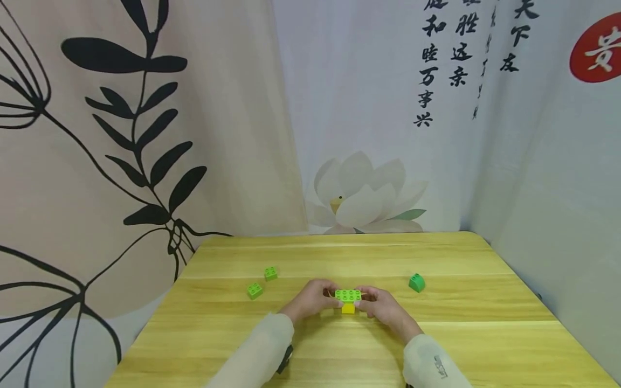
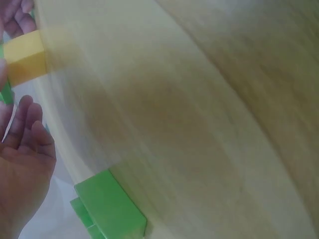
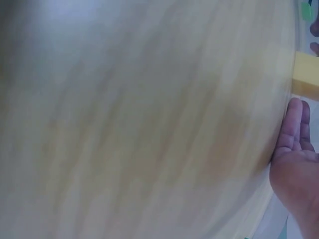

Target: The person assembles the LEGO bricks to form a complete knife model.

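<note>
Lime-green studded plastic brick [image 1: 347, 295], lower centre of the head view, tops a yellow plastic block [image 1: 347, 309]; left hand [image 1: 312, 298] and right hand [image 1: 385, 310] pinch the brick's ends. I'd hold it level, press straight down. Wooden table [image 1: 349, 256]: far edge well off, room sideways. Left wrist: green plastic block [image 2: 112, 206] lower left, watch it. Right wrist: table spans left; can't judge seating.

2x4 toy brick [image 1: 348, 296] sits atop lower block [image 1: 348, 309], between left hand [image 1: 314, 297] and right hand [image 1: 384, 307]. On table [image 1: 339, 258]: front 2x2 brick [image 1: 254, 291] left of left hand, rear 2x2 brick [image 1: 270, 274] behind-right of it; end brick [image 1: 416, 283] right of right hand. Curtain [image 1: 242, 134] behind table.
</note>
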A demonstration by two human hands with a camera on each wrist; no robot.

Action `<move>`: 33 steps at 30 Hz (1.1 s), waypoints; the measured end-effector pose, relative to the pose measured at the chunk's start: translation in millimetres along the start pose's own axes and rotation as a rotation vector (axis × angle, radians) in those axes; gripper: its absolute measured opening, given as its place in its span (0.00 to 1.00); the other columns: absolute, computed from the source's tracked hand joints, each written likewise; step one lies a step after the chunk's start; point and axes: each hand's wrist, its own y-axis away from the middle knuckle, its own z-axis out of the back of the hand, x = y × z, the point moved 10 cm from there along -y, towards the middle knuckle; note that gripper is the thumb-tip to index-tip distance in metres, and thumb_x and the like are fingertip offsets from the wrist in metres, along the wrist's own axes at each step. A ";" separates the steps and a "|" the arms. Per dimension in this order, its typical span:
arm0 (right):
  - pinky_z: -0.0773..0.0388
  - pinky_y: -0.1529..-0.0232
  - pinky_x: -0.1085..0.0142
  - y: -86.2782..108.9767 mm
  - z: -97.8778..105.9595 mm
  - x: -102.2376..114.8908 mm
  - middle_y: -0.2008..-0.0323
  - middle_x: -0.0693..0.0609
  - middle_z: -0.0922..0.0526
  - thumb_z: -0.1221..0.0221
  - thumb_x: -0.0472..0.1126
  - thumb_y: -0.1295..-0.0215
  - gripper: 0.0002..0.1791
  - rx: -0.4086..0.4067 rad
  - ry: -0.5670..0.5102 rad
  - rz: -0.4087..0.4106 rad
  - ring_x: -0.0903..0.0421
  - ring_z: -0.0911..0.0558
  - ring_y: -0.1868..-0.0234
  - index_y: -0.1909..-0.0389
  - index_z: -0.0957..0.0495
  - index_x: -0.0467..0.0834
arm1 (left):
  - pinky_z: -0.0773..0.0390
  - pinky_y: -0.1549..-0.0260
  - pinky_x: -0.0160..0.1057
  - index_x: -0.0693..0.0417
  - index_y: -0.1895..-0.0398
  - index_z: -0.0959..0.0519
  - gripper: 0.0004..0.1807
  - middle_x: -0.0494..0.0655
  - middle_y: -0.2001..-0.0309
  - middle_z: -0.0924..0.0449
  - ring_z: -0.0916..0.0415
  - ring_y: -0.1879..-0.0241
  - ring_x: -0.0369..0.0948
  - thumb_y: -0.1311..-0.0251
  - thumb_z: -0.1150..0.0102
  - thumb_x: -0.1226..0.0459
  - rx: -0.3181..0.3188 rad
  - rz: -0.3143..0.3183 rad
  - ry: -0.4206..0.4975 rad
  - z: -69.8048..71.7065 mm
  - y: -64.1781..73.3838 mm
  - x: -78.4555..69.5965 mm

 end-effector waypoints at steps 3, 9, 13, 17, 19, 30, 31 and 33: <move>0.25 0.58 0.60 0.1 0.4 1.4 0.50 0.46 0.20 0.37 0.42 0.32 0.26 -0.001 -0.009 -0.008 0.51 0.23 0.55 0.36 0.27 0.39 | 0.28 0.68 0.36 0.52 0.58 0.15 0.10 0.41 0.68 0.22 0.29 0.67 0.38 0.43 0.28 0.62 0.002 0.004 0.012 1.1 -0.4 0.5; 0.26 0.61 0.60 -3.1 2.5 1.7 0.51 0.47 0.19 0.37 0.42 0.32 0.26 -0.048 0.007 -0.027 0.52 0.22 0.58 0.35 0.27 0.41 | 0.28 0.69 0.36 0.51 0.57 0.15 0.11 0.42 0.67 0.23 0.29 0.67 0.39 0.44 0.28 0.61 -0.017 0.019 -0.010 5.1 -2.4 -0.5; 0.25 0.61 0.60 -3.3 4.0 -0.4 0.51 0.47 0.19 0.36 0.42 0.33 0.26 -0.070 0.021 -0.042 0.53 0.22 0.59 0.35 0.26 0.42 | 0.28 0.70 0.36 0.51 0.57 0.15 0.11 0.42 0.67 0.23 0.29 0.68 0.38 0.43 0.28 0.61 -0.010 0.021 -0.019 4.3 -2.1 -1.2; 0.24 0.60 0.60 -2.4 5.6 -3.3 0.52 0.48 0.19 0.35 0.42 0.34 0.27 -0.080 0.020 -0.054 0.53 0.21 0.60 0.35 0.26 0.42 | 0.28 0.71 0.36 0.51 0.57 0.15 0.11 0.42 0.68 0.23 0.29 0.69 0.39 0.42 0.29 0.62 -0.004 0.010 -0.011 2.7 -1.2 -2.0; 0.24 0.60 0.60 -2.4 5.7 -3.7 0.53 0.48 0.19 0.35 0.42 0.35 0.28 -0.081 0.014 -0.053 0.53 0.21 0.60 0.35 0.26 0.42 | 0.28 0.71 0.35 0.51 0.57 0.15 0.10 0.41 0.68 0.23 0.30 0.69 0.38 0.42 0.29 0.62 -0.010 0.009 -0.007 2.8 -0.9 -1.4; 0.24 0.58 0.60 -2.5 3.4 -7.9 0.53 0.47 0.19 0.33 0.42 0.36 0.29 -0.083 -0.032 -0.059 0.53 0.21 0.59 0.35 0.26 0.40 | 0.28 0.73 0.35 0.51 0.58 0.15 0.11 0.42 0.69 0.24 0.30 0.71 0.38 0.43 0.28 0.63 -0.016 0.030 -0.017 1.3 0.9 2.3; 0.23 0.58 0.59 -2.6 4.0 -7.0 0.53 0.47 0.19 0.33 0.42 0.36 0.29 -0.088 -0.034 -0.057 0.53 0.20 0.60 0.36 0.26 0.40 | 0.28 0.74 0.35 0.51 0.58 0.15 0.11 0.42 0.69 0.24 0.31 0.71 0.38 0.43 0.28 0.63 -0.016 0.029 -0.007 1.8 0.8 1.8; 0.23 0.58 0.59 -3.4 5.0 -5.9 0.52 0.47 0.19 0.33 0.42 0.36 0.29 -0.094 -0.031 -0.056 0.53 0.20 0.59 0.35 0.26 0.39 | 0.28 0.74 0.35 0.51 0.57 0.15 0.11 0.42 0.69 0.24 0.31 0.71 0.38 0.43 0.29 0.63 -0.017 0.027 0.005 3.1 0.3 1.1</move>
